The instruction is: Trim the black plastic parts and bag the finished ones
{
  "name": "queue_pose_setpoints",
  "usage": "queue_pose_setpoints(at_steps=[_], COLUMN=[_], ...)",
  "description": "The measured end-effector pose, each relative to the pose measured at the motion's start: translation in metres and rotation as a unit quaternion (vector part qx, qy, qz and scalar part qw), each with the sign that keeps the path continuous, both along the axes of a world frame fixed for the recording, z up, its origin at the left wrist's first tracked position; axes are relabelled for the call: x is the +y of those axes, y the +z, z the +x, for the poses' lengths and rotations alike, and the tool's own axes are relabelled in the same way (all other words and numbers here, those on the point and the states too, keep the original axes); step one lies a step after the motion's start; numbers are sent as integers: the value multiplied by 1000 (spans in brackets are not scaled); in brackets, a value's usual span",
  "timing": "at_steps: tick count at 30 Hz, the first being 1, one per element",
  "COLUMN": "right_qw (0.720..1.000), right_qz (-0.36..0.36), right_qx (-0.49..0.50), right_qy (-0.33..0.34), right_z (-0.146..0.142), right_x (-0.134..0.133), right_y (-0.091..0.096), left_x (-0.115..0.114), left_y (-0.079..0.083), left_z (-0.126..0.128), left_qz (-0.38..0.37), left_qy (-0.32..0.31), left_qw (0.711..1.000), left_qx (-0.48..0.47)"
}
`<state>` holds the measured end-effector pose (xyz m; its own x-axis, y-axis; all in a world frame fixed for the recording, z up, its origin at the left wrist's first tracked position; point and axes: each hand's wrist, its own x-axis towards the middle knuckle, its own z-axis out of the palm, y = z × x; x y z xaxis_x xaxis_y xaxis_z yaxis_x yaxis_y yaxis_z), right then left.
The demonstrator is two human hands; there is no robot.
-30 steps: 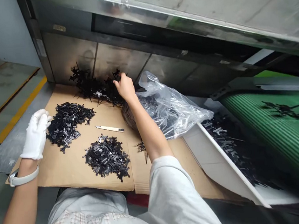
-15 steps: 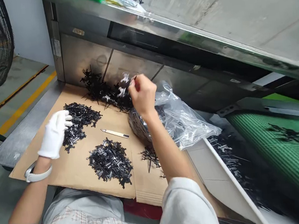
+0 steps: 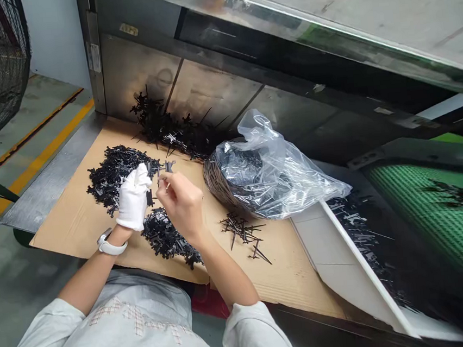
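The bare right hand (image 3: pixel 183 205) shows a closed grip, fingertips pinching a small black moulded plastic part (image 3: pixel 168 167) above the cardboard sheet (image 3: pixel 76 226). The white-gloved left hand (image 3: pixel 133 198) sits just beside it; whether its grip is on the part cannot be confirmed. An upper pile (image 3: pixel 107 177) and lower pile (image 3: pixel 168 239) lie beneath. Recommended: hold the part clear of both piles, preventing its thin arms snagging.
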<state>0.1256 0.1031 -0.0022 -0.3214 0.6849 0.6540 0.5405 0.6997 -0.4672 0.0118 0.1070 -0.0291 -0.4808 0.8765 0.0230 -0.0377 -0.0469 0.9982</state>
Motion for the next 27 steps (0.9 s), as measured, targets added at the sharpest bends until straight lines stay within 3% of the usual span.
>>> queue_pose_setpoints(at_steps=[3, 6, 8, 10, 12, 14, 17, 20, 22, 25, 27], right_qw=[983, 953, 951, 974, 996, 999, 997, 977, 970, 979, 986], right_qz=[-126, -212, -209, -139, -44, 14, -32, -141, -172, -150, -117], right_qx=[136, 216, 227, 179, 83, 16, 67, 161, 171, 134, 110], right_qy=[-1, 9, -3, -18, 3, 45, 33, -20, -30, -39, -46], right_z=[-7, -17, -24, -28, -31, -31, -27, -22, -20, -19, -19], right_x=[-1, -1, -2, -3, -4, -4, -1, 5, 8, 9, 9], right_y=[-4, -17, -29, -40, -48, -52, -51, -49, -49, -49, -49], left_x=[-3, -4, -4, -5, -6, -4, 3, 11, 12, 11, 11], left_y=[5, 0, -8, -19, -29, -35, -37, -36, -36, -34, -34], left_z=[-1, -8, -16, -26, -40, -57, -81, -93, -95, -96, -100], left_qz=[-34, -79, -72, -39, -19, -27, -76, -128, -133, -122, -112], left_qy=[-21, -68, -48, 14, 61, 73, 81, 43, 18, 30, 50], left_qw=[993, 983, 995, 994, 970, 940, 870, 827, 802, 784, 792], left_qx=[-114, -149, -53, 106, 235, 331, 480, 546, 581, 608, 598])
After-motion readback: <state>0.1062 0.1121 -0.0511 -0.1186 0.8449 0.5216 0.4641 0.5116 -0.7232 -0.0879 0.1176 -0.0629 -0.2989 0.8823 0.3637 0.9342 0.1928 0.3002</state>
